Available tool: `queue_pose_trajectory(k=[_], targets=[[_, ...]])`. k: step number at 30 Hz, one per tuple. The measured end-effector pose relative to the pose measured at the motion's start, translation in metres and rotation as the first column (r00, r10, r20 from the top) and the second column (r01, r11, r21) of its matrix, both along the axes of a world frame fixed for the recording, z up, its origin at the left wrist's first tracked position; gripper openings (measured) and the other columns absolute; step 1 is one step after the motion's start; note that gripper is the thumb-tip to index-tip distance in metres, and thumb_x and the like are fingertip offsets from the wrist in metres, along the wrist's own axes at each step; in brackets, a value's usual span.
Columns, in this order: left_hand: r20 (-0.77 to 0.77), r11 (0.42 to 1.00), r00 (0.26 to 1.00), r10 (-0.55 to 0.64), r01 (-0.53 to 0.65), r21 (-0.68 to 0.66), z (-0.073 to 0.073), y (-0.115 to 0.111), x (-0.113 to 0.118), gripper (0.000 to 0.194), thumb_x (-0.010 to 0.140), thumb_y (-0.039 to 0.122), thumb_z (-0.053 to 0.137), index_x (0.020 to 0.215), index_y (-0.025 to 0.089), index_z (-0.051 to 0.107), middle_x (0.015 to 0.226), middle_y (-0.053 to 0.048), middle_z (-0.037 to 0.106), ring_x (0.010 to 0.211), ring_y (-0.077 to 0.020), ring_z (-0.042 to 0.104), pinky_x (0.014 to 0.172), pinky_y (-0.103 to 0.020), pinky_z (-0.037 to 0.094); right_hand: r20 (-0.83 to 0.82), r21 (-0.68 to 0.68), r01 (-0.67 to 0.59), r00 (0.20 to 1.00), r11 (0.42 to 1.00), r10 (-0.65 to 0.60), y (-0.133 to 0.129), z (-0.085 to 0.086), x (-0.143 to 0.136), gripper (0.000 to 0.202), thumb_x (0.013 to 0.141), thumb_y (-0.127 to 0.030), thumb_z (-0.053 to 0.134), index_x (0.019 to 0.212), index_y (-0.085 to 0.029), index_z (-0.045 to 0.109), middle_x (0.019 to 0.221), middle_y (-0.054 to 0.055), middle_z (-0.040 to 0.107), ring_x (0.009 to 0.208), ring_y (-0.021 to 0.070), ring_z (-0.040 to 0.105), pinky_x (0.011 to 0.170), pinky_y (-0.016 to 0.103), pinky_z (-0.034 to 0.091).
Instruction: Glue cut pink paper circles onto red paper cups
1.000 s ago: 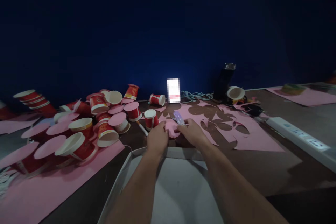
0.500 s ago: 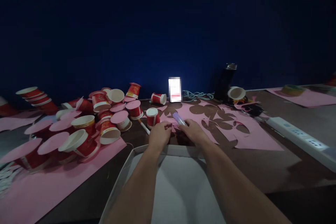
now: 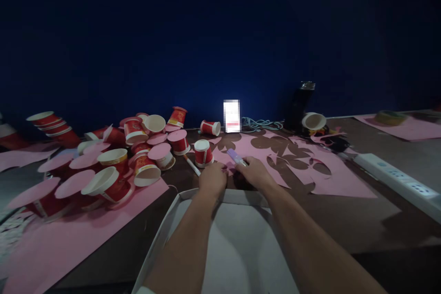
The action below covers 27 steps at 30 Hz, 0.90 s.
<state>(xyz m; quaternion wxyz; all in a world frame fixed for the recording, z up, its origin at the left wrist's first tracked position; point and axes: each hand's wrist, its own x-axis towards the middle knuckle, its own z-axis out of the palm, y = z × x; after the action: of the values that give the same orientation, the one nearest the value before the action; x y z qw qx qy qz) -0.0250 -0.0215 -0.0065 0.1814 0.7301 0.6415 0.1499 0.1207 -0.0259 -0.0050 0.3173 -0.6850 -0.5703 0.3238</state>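
My right hand [image 3: 254, 172] is closed around a purple-ended tube-like object [image 3: 236, 156], which points away to the upper left. Just left of it my left hand [image 3: 213, 178] has its fingers curled, and what they hold, if anything, is hidden. Both hands are over the far edge of an open white box [image 3: 241, 197]. Behind my left hand an upside-down red paper cup [image 3: 203, 153] stands with its white base up. A white and orange pen [image 3: 192, 164] lies beside that cup. Pink paper with round cut-outs [image 3: 248, 144] spreads behind and right of my hands.
Many red cups, several with pink paper discs [image 3: 77, 183], crowd the left side. A bright screen [image 3: 232, 116] stands at the back by a coiled cable [image 3: 262, 125]. A dark bottle [image 3: 299, 105], a tipped cup [image 3: 314, 121] and a white power strip [image 3: 396, 181] are on the right.
The view has shifted slightly, so the things appear a little further right. My left hand has turned somewhat, with its fingers now more tucked in. My right hand keeps its hold on the purple-ended object.
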Motion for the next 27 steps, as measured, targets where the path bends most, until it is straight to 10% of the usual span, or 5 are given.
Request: queue_pose_trajectory(k=[11, 20, 27], targets=[[-0.110, 0.971, 0.984, -0.142, 0.159, 0.176, -0.006, 0.004, -0.001, 0.026, 0.079, 0.016, 0.053, 0.098, 0.017, 0.070, 0.103, -0.010, 0.068, 0.097, -0.0209, 0.059, 0.088, -0.030, 0.042, -0.188, -0.069, 0.034, 0.981, 0.997, -0.046, -0.006, 0.009, 0.001, 0.021, 0.075, -0.038, 0.061, 0.082, -0.018, 0.057, 0.065, 0.006, 0.067, 0.045, 0.0154, 0.059, 0.039, 0.023, 0.039], [-0.092, 0.971, 0.983, -0.161, 0.174, 0.162, -0.004, 0.003, -0.001, 0.035, 0.077, 0.017, 0.055, 0.112, 0.013, 0.063, 0.113, -0.014, 0.065, 0.106, -0.0233, 0.058, 0.094, -0.032, 0.040, 0.145, 0.077, 0.034, 0.988, 0.996, -0.045, -0.008, 0.010, 0.003, 0.030, 0.077, -0.038, 0.057, 0.095, -0.015, 0.061, 0.086, 0.011, 0.069, 0.067, 0.0186, 0.062, 0.055, 0.026, 0.039], [0.221, 0.961, 0.975, -0.021, -0.041, 0.274, 0.002, 0.002, 0.001, 0.035, 0.084, 0.016, 0.046, 0.115, 0.011, 0.061, 0.114, -0.014, 0.065, 0.109, -0.0235, 0.057, 0.097, -0.035, 0.040, 0.089, 0.234, -0.034, 0.996, 0.972, 0.013, -0.011, 0.013, 0.003, 0.033, 0.076, -0.032, 0.060, 0.107, -0.020, 0.063, 0.097, 0.006, 0.069, 0.084, 0.0191, 0.062, 0.071, 0.028, 0.043]])
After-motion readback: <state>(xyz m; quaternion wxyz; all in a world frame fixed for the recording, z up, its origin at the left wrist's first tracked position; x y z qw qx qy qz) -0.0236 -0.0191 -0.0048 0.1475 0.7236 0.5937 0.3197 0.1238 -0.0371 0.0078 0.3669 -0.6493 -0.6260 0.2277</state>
